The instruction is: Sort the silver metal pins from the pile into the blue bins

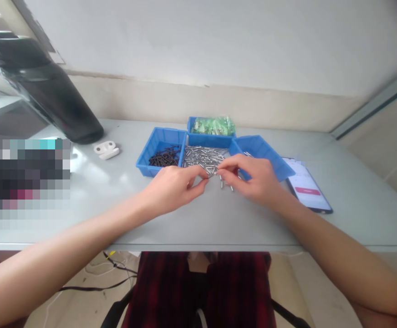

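Note:
My left hand (171, 187) pinches the end of a thin metal pin (212, 175) between thumb and fingertips. Close against it, my right hand (253, 178) is closed at the pin's other end; whether a second small part sits in its fingertips is too small to tell. Just behind both hands lies a heap of silver metal pins (201, 157), and a few stray ones rest by the right fingers. To the left, a blue bin (144, 159) holds dark screws (166, 157). Another blue bin (270, 159), partly hidden by my right hand, has a few silver pieces inside.
A third blue bin (210, 140) at the back contains green plastic packaging (215, 125). On the right lies a lit phone (307, 187). A white earbud case (106, 149) and a tall dark bottle (55, 95) stand left. The table's front edge (205, 248) runs below my forearms.

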